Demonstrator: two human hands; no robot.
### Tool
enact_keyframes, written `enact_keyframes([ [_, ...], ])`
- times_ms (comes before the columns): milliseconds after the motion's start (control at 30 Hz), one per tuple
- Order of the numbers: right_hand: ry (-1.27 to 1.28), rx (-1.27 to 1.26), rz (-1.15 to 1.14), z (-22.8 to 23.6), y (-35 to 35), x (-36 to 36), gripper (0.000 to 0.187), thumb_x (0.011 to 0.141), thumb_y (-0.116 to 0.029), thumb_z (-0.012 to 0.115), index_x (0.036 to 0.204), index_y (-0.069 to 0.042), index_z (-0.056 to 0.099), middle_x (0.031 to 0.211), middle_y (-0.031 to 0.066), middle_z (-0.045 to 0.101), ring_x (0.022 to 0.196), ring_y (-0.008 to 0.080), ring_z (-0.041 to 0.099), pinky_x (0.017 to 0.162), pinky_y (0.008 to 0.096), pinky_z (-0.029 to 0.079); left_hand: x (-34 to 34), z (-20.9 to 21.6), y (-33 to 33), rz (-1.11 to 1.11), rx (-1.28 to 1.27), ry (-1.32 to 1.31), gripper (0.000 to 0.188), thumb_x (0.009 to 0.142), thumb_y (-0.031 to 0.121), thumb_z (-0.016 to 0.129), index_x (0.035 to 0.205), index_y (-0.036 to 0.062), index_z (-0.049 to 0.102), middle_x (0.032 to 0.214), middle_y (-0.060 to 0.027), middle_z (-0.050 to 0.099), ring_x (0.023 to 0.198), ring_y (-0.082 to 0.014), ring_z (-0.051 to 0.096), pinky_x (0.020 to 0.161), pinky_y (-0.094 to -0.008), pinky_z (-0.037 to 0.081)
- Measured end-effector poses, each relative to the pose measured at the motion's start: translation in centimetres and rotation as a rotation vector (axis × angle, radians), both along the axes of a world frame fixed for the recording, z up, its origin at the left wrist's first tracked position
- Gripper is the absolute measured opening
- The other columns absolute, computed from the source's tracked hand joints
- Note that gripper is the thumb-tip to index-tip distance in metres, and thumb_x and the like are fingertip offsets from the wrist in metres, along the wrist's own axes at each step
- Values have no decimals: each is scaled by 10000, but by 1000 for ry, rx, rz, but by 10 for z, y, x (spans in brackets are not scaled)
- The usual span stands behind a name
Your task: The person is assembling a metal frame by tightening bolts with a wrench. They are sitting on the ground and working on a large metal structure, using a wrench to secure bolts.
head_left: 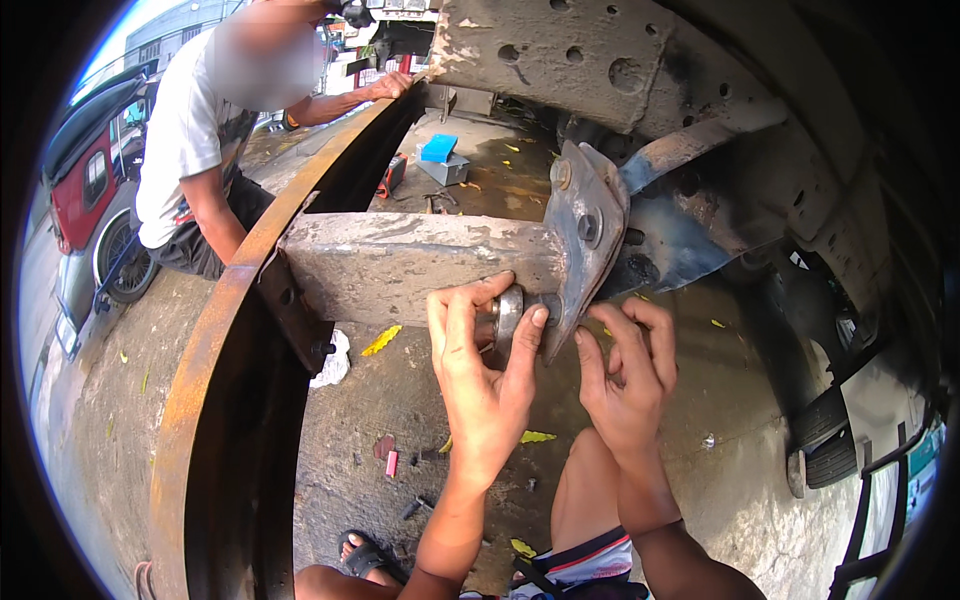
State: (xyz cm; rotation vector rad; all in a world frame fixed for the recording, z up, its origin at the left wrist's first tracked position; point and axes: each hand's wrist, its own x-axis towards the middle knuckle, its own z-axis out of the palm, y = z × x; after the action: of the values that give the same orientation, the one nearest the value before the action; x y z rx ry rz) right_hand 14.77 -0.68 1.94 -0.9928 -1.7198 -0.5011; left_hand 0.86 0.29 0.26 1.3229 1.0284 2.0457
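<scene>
Fingers (462, 325) of the left hand (478, 385) are pinching a round steel collar (511, 318) in the head view, the thumb pressing its right side and the forefinger reaching over its top. This collar is sitting just left of the bolted plates (590, 210), at the lower edge of the crossbeam (430, 255); the pinch is seemingly keeping it square to the plates. On their opposite side, the right hand (628, 380) is curling its fingers narrowly near the lower edge; whether they are gripping anything, I cannot tell. Working one hand on each side is probably letting the person reach both faces at once. The crossbeam is spanning from the rusty rail (200, 400) to the plates, apparently tying them together. A co-worker (185, 130) is resting a hand (390, 85) on the rail's far end, perhaps steadying it. Beyond the crossbeam, a blue box (439, 148) is lying on a grey box (445, 171).
</scene>
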Motion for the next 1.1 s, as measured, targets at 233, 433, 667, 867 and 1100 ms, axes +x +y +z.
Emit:
enact_keyframes([
  [233, -115, 8, -39, 1, 9, 2, 295, 853, -40, 771, 1139, -55, 699, 1091, 88, 608, 746, 248, 677, 603, 363, 538, -1, -1, 0, 0, -8, -8, 341, 889, 128, 790, 1176, 2, 655, 1038, -105, 532, 938, -234, 556, 779, -354, 483],
  [433, -118, 3, -2, 5, 8, 5, 303, 851, -78, 773, 1140, -53, 686, 1125, 89, 618, 816, 273, 707, 643, 375, 569, 1, 2, 0, -3, -3, -11, 337, 888, 122, 790, 1173, 7, 653, 1040, -103, 534, 937, -231, 554, 773, -352, 482],
  [667, -161, 11, -49, 6, 21, 4, 234, 862, -124, 770, 1079, -65, 704, 1076, 55, 645, 821, 289, 703, 653, 391, 563, 0, 0, 1, -1, 13, -8, 348, 873, 93, 796, 1178, 9, 651, 1048, -100, 532, 938, -225, 546, 770, -350, 477],
  [867, -49, 48, 12, -8, 12, 7, 240, 942, -97, 724, 1145, 23, 675, 1150, 138, 606, 905, 249, 642, 658, 327, 517, -1, -3, 3, -1, 37, -4, 354, 861, 64, 796, 1178, 5, 651, 1043, -105, 524, 931, -226, 539, 779, -338, 468],
  [1100, -90, 110, -1, -5, 22, 8, 264, 897, -181, 785, 1085, -16, 699, 1065, 132, 656, 885, 323, 687, 693, 399, 559, -3, 0, 2, 75, 46, 89, 334, 863, 79, 795, 1161, 11, 659, 1042, -86, 534, 965, -205, 574, 761, -325, 503],
])
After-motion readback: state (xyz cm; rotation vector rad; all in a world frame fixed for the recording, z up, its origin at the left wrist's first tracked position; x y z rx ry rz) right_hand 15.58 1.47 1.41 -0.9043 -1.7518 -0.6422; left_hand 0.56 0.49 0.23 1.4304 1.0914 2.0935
